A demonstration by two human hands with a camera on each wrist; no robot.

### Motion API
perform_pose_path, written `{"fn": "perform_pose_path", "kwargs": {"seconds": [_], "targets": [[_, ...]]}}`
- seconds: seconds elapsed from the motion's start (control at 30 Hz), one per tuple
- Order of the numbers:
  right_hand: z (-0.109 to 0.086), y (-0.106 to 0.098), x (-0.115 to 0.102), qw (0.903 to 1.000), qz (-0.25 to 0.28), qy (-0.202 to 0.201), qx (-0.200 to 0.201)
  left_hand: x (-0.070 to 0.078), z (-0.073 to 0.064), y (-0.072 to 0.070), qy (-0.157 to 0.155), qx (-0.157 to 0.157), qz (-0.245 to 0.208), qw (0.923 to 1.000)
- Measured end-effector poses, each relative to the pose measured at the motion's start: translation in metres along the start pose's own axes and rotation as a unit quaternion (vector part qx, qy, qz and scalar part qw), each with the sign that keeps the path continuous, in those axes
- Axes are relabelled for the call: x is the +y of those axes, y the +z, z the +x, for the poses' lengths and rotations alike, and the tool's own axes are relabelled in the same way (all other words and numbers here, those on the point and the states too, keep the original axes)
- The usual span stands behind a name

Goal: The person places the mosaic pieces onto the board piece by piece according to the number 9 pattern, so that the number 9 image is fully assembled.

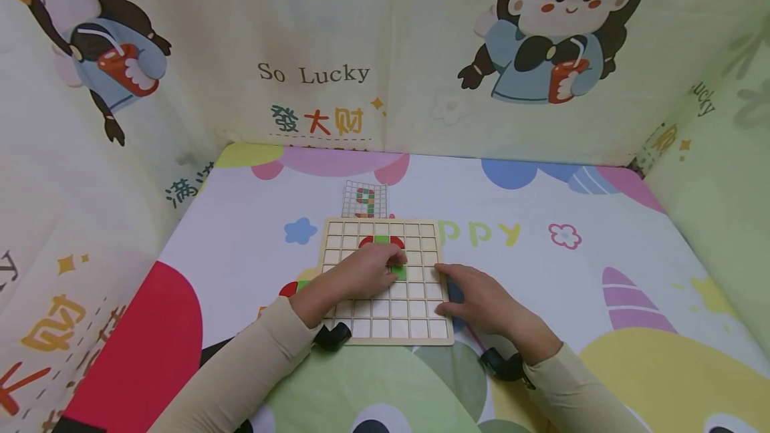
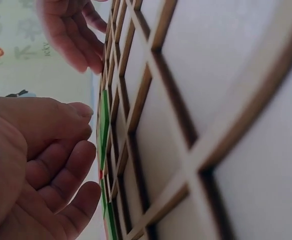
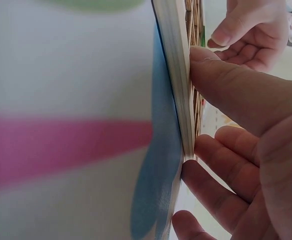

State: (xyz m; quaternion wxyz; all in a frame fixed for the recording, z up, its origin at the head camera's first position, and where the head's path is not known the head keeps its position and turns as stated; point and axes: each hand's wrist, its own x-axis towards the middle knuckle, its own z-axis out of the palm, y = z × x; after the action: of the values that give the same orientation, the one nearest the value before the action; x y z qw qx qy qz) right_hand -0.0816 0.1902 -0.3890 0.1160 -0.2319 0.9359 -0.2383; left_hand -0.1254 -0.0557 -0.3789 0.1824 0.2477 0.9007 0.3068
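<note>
A wooden grid board [image 1: 415, 309] lies on the table. Red quarter-round pieces [image 1: 397, 242] flank a green square [image 1: 381, 239] in an upper row, and another green square [image 1: 399, 272] sits lower down. My left hand [image 1: 368, 271] hovers over the board with loosely bent fingers, thumb and index tips close together beside a green piece [image 2: 104, 125]. No piece shows between those tips. My right hand [image 1: 481, 299] touches the board's right rim [image 3: 178, 85] with its thumb and fingertips, fingers extended.
A small printed grid card [image 1: 364, 199] with a coloured figure lies behind the board. Left of the board are loose pieces, a red one [image 1: 289, 289] and a green one [image 1: 303, 284], partly behind the left forearm. Printed cloth walls [image 1: 421, 52] enclose the table.
</note>
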Motion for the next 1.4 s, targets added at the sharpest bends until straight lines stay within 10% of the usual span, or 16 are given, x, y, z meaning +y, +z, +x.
{"fn": "perform_pose_path", "kwargs": {"seconds": [1.4], "targets": [[0.000, 0.000, 0.001, 1.0000, -0.004, -0.006, 0.003, -0.040, -0.044, -0.042, -0.070, 0.071, -0.039, 0.9943]]}}
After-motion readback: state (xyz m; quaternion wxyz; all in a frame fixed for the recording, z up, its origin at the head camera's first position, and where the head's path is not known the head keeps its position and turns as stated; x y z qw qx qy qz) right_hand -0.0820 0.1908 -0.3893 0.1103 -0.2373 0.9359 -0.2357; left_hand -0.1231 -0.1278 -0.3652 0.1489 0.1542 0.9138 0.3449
